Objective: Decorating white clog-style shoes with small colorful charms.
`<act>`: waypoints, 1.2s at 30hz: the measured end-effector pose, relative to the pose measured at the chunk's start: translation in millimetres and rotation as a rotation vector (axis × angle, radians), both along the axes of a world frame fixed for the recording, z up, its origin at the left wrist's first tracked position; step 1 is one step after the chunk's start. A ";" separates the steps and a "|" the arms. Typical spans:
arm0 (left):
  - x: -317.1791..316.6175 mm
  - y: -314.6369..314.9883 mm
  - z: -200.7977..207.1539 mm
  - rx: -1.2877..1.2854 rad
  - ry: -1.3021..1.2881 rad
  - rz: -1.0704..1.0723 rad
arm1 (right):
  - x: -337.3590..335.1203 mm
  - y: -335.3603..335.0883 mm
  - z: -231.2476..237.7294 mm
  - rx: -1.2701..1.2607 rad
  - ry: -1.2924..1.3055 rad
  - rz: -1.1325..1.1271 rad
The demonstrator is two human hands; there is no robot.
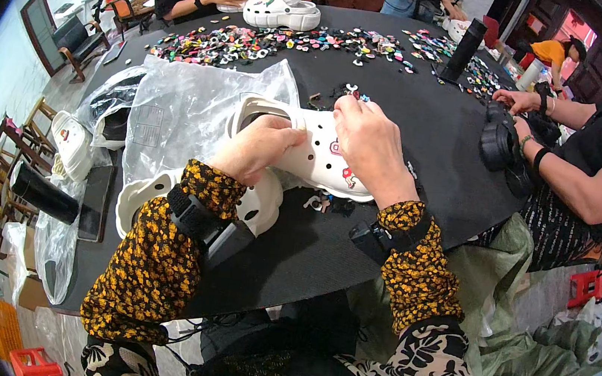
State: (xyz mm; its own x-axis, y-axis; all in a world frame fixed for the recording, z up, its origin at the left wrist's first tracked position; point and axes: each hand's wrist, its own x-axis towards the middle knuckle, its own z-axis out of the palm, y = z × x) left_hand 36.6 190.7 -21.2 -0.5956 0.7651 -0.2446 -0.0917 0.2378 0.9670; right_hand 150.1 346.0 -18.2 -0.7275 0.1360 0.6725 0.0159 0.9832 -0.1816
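Note:
A white clog (307,160) with round holes lies sideways in front of me. My left hand (261,145) is closed round its heel side, thumb on the upper. Over the toe, my right hand (370,142) has its fingers pinched together against the shoe; what they hold, if anything, is hidden. Small coloured shoe charms (348,178) sit on the upper. A second white clog (263,202) lies beneath my left wrist, partly covered by my sleeve. Beyond my right fingertips, a few loose charms (349,90) rest on the table.
Across the dark table (425,154) spreads a band of colourful charms (258,44). A clear plastic bag (175,109) lies at left. More white clogs (281,11) stand at the far side. Black cylinders (468,47) stand at both sides. At right, a co-worker's hands (518,102) handle black shoes (498,141).

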 end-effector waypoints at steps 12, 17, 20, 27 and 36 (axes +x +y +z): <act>5.3 -0.4 10.7 0.014 0.030 -0.004 | -6.8 3.1 5.2 0.038 -0.190 0.017; 9.6 -1.2 14.4 0.023 0.047 0.015 | -4.0 3.1 4.5 0.025 -0.151 0.024; 6.3 0.6 8.3 0.050 -0.001 0.007 | -5.1 3.9 2.7 0.026 -0.112 0.034; 2.1 2.1 6.6 0.007 0.022 0.021 | 8.4 12.3 7.9 -0.296 0.108 0.085; 5.0 1.3 12.2 -0.046 0.057 0.048 | 53.4 -6.6 17.6 -0.234 0.016 0.126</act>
State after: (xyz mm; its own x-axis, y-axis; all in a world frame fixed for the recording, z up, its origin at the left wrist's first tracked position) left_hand 41.5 191.9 -9.0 -0.6455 0.7239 -0.2434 -0.0492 0.2786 0.9592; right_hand 203.5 339.3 -0.6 -0.7382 0.1977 0.6450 -0.1089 0.9087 -0.4031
